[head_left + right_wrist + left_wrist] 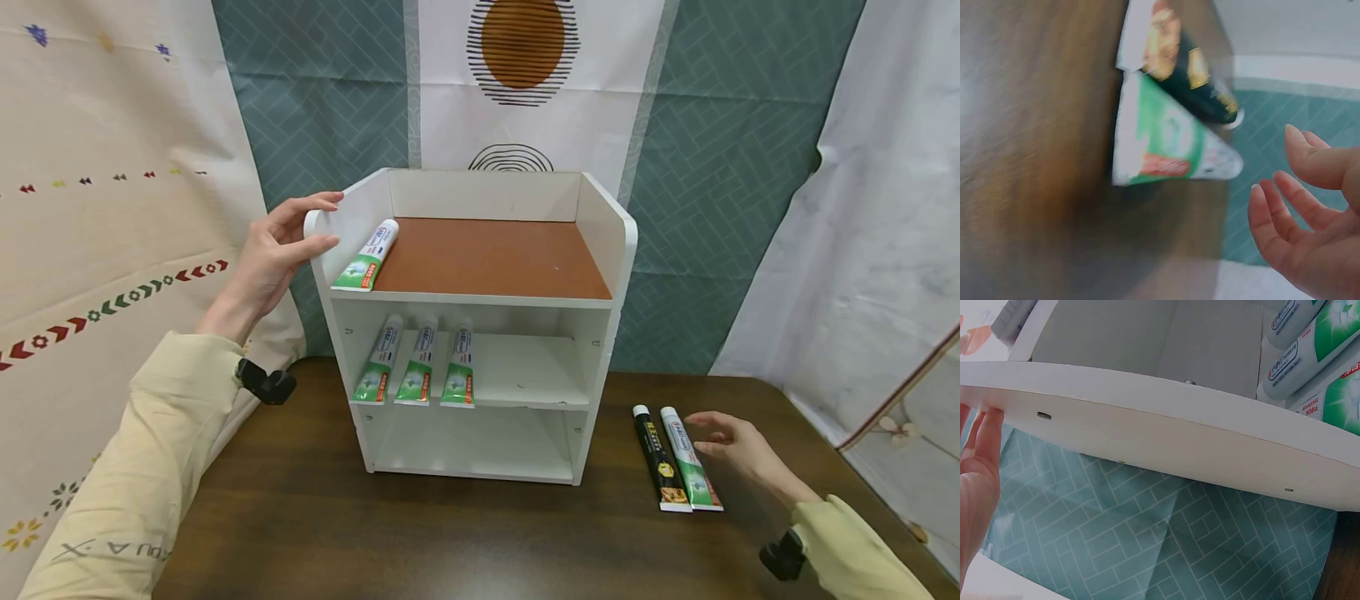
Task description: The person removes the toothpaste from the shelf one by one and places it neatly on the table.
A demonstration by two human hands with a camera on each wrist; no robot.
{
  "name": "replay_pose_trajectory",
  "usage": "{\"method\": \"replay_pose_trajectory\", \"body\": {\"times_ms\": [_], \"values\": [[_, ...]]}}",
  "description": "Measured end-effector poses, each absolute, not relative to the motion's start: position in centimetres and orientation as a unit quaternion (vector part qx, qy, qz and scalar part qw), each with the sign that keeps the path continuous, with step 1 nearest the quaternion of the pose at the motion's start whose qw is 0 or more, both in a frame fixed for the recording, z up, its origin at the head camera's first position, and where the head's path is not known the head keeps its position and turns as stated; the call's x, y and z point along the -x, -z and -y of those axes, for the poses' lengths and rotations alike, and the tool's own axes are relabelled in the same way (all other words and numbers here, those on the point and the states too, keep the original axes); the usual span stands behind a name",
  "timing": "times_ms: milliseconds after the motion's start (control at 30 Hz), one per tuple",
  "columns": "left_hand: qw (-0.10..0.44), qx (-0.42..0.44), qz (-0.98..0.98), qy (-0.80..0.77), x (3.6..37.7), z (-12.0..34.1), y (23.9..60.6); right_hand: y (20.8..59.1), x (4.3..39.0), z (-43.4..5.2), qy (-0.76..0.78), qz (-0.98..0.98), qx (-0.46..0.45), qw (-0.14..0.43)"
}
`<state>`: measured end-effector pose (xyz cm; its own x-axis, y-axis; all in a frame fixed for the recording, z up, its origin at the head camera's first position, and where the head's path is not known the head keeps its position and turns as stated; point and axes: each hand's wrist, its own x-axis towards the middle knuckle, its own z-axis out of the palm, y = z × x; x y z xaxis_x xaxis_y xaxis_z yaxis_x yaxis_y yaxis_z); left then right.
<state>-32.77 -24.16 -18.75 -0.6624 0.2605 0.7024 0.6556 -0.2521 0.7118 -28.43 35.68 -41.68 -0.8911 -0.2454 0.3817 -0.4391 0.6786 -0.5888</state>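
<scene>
Two hands in view, both empty. Left hand (281,242) rests against the upper left side panel of the white shelf unit (607,242), fingers straight, fingertips over the panel's rounded top corner; the left wrist view shows the fingers (985,434) flat on the panel's outer face. Right hand (731,442) hovers low over the tabletop (450,533), fingers relaxed and spread, touching nothing, just beside a green-and-white toothpaste tube (692,460). That tube lies flat, to the right of the shelf unit, caps pointing away from the person, side by side with a black tube (658,458) on its left; the two touch or nearly so. One green tube (367,257) lies on the brown top shelf at its left edge. Three more green tubes (416,362) lie side by side on the middle shelf, left half.
</scene>
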Motion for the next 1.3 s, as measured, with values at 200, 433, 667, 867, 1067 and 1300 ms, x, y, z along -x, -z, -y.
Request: {"method": "replay_pose_trajectory", "body": {"times_ms": [200,433,667,867,1067,1300], "values": [[0.146,0.383,0.597,0.689,32.8,24.2,18.7,38.8,28.9,-34.2,-0.355,0.894,-0.214,0.171],[0.145,0.380,0.599,0.690,32.8,24.3,18.9,34.6,28.9,-32.2,-0.364,0.892,-0.207,0.171],[0.153,0.387,0.601,0.682,32.9,24.3,19.0,29.3,29.1,-30.3,-0.368,0.889,-0.198,0.188],[0.151,0.382,0.604,0.683,32.7,24.2,18.9,25.2,29.4,-28.6,-0.376,0.883,-0.201,0.198],[0.149,0.382,0.600,0.687,32.8,24.2,18.9,21.0,29.8,-27.0,-0.386,0.872,-0.199,0.227],[0.149,0.381,0.601,0.687,32.8,24.2,18.9,16.1,29.8,-24.7,-0.405,0.853,-0.222,0.245]]}}
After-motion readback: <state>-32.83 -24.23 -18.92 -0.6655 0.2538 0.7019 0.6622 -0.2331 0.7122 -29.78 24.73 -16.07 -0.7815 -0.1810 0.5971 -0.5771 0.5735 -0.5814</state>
